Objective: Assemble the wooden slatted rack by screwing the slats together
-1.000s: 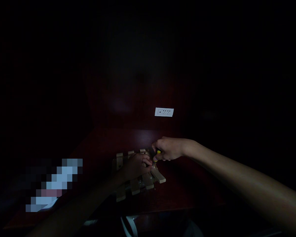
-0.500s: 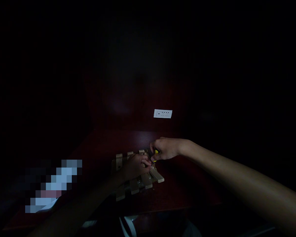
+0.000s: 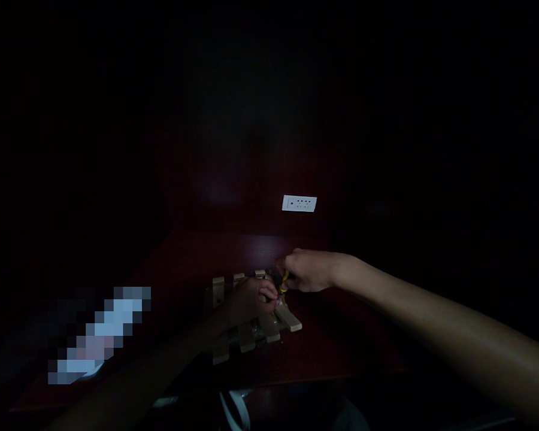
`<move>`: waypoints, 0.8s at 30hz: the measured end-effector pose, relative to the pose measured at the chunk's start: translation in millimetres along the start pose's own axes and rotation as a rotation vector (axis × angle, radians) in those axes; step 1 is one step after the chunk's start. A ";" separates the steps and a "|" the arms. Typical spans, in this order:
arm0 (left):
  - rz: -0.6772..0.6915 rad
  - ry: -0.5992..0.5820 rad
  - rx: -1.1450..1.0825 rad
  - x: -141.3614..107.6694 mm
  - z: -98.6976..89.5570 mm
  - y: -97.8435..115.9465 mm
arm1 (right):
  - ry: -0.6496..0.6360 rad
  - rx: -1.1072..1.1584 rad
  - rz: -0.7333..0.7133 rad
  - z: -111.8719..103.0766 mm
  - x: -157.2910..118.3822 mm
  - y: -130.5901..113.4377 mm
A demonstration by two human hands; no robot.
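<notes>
A small rack of pale wooden slats (image 3: 270,328) lies on the dark red table. My left hand (image 3: 251,296) rests over the slats, its fingertips pinched together near the rightmost slat (image 3: 289,318); whatever they hold is too small and dim to make out. From the right, my right hand (image 3: 309,269) is closed around a slim yellow-and-black hand tool (image 3: 284,290). The tool slants downward, its lower end right by my left fingertips above the rightmost slat. My fingers hide most of it, and its tip is lost in the dark.
A white wall socket plate (image 3: 299,203) is on the dark red panel behind the table (image 3: 269,368). To the left lies a bright object (image 3: 112,323), blurred out by pixels. A pale strap or loop (image 3: 236,410) shows below the table's front edge. Most surroundings are very dark.
My right hand has turned slightly around the tool, so more of its yellow side shows. My left hand keeps its place on the slats. The whole view has shifted a little.
</notes>
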State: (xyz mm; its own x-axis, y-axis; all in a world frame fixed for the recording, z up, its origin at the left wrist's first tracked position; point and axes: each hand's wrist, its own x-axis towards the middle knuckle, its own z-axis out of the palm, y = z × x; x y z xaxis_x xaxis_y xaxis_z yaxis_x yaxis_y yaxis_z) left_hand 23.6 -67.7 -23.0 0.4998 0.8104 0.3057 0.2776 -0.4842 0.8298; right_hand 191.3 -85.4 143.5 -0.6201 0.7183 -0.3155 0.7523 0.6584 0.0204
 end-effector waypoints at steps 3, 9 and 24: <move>-0.026 -0.007 0.007 0.2 -1.5 4.6 | 0.029 0.000 -0.015 5.1 -2.1 5.1; -0.036 -0.046 -0.021 0.1 -4.9 15.0 | 0.035 0.023 -0.031 5.3 -0.4 6.2; -0.046 -0.034 0.013 -0.5 -4.2 10.1 | -0.059 0.088 -0.029 -2.8 7.7 3.2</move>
State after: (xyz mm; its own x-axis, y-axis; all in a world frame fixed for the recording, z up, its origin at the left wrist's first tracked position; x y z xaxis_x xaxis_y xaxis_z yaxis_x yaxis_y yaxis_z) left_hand 22.6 -71.6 -12.8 0.5141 0.8202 0.2509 0.3114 -0.4511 0.8364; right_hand 188.3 -77.2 143.8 -0.6297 0.6831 -0.3700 0.7525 0.6547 -0.0719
